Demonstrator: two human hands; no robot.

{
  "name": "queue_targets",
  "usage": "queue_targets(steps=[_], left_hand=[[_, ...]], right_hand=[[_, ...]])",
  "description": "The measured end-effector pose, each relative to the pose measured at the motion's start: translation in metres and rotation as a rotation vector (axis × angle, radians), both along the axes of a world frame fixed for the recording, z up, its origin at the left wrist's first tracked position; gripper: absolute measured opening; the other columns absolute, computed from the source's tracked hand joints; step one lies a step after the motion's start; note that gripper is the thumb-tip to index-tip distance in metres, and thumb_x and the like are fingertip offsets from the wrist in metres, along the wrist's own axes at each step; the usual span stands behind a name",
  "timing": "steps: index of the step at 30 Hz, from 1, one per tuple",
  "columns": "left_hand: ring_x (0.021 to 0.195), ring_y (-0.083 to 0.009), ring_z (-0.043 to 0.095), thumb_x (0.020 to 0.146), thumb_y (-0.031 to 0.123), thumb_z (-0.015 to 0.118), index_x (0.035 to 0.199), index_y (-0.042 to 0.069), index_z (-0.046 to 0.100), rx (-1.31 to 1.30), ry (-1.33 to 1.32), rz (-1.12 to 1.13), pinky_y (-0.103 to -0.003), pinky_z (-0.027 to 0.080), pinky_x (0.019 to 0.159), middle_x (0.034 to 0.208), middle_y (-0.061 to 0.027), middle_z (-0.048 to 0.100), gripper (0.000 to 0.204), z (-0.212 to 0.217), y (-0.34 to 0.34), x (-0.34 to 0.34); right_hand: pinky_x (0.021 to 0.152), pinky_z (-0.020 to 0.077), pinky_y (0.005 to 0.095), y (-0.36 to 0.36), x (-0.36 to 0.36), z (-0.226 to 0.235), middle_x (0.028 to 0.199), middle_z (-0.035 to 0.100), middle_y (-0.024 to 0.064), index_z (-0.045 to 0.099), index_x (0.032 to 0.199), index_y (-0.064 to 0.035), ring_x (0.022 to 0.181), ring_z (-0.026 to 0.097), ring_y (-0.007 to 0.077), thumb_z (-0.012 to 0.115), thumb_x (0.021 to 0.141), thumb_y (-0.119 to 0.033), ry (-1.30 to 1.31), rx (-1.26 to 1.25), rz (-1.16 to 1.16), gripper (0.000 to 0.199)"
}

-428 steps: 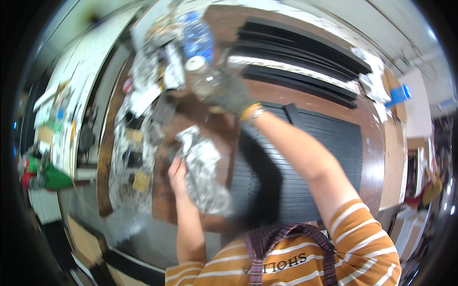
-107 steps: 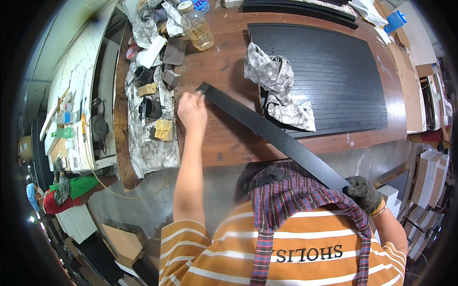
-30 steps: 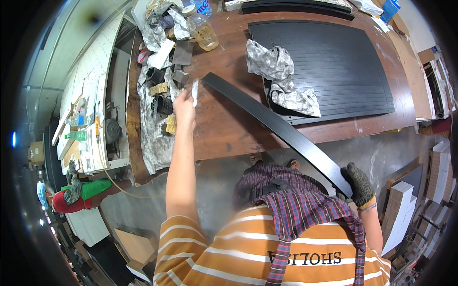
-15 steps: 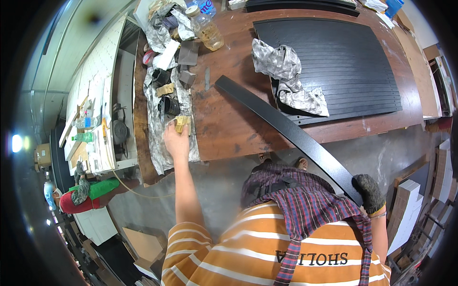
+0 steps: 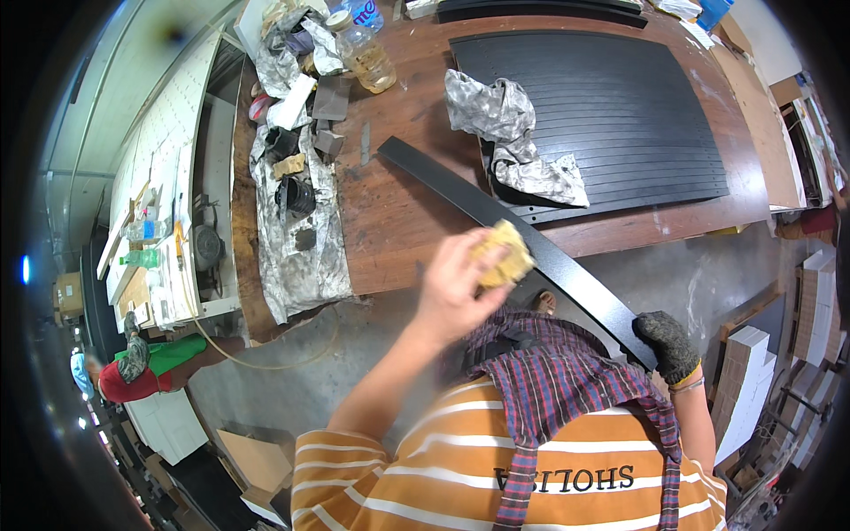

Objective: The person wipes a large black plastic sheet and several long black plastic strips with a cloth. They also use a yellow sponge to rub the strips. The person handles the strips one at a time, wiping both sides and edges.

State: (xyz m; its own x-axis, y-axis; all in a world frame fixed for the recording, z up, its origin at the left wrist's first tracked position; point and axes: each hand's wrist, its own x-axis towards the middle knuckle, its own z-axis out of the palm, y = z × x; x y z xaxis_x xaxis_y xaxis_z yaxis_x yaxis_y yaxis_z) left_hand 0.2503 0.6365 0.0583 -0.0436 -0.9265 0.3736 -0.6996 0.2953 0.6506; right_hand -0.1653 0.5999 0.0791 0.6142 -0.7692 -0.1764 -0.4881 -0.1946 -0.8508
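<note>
The bare left hand (image 5: 453, 285) has its grip curled around a yellow sponge (image 5: 515, 250) at the edge of a black strip (image 5: 580, 281); contact cannot be determined. The gloved right hand (image 5: 668, 347) clasps the strip's lower end, its upper end over the brown counter (image 5: 390, 243).

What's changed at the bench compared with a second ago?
The bare left hand has let go of the thin grey strip, now on the table. It took the yellow sponge off the stained sheet and carried it right, to the long black board. The gloved right hand still grips the board's near end.
</note>
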Motion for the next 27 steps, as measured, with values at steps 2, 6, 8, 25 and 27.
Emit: queue_targets(steps=[2,6,8,25,27], left_hand=[[0.111,-0.0375,0.061,0.074,0.016,0.082,0.119,0.012,0.070,-0.052,-0.072,-0.026,-0.046,0.053,0.095,0.123,-0.0195,0.064,0.047,-0.008,-0.015,-0.001],[0.105,-0.0370,0.060,0.078,0.016,0.079,0.114,0.002,0.071,0.013,-0.172,0.351,-0.045,0.051,0.092,0.115,-0.0199,0.065,0.039,-0.025,-0.076,0.080],[0.105,-0.0349,0.061,0.080,0.016,0.078,0.114,0.000,0.071,0.047,-0.246,0.578,-0.046,0.050,0.093,0.115,-0.0194,0.067,0.038,-0.029,-0.095,0.111],[0.100,-0.0350,0.070,0.083,0.020,0.077,0.117,-0.002,0.072,0.118,-0.037,0.638,-0.041,0.054,0.090,0.109,-0.0218,0.072,0.040,-0.070,-0.131,0.200],[0.101,-0.0326,0.070,0.083,0.018,0.078,0.118,-0.005,0.070,0.087,0.063,0.619,-0.041,0.054,0.091,0.112,-0.0228,0.071,0.043,-0.056,-0.105,0.148]], right_hand=[[0.077,0.0533,0.0397,-0.002,0.007,0.004,0.095,0.071,0.0124,0.072,0.101,-0.0057,0.090,0.069,0.0309,0.071,0.082,-0.007,-0.006,0.222,-0.057,0.019],[0.058,0.0490,0.0334,-0.007,0.023,0.020,0.071,0.069,0.0093,0.073,0.084,-0.0039,0.065,0.066,0.0218,0.067,0.089,-0.022,-0.079,0.683,-0.406,0.020],[0.049,0.0453,0.0304,-0.012,0.025,0.032,0.060,0.065,0.0093,0.072,0.078,-0.0021,0.051,0.062,0.0178,0.065,0.092,-0.028,-0.140,0.981,-0.382,0.030],[0.067,0.0552,0.0297,-0.005,0.029,0.029,0.067,0.071,0.0105,0.073,0.082,-0.0026,0.064,0.068,0.0177,0.066,0.093,-0.022,-0.125,0.742,-0.444,0.023],[0.074,0.0562,0.0303,-0.006,0.025,0.029,0.073,0.073,0.0101,0.073,0.085,-0.0038,0.070,0.070,0.0172,0.067,0.093,-0.021,-0.058,0.783,-0.466,0.020]])
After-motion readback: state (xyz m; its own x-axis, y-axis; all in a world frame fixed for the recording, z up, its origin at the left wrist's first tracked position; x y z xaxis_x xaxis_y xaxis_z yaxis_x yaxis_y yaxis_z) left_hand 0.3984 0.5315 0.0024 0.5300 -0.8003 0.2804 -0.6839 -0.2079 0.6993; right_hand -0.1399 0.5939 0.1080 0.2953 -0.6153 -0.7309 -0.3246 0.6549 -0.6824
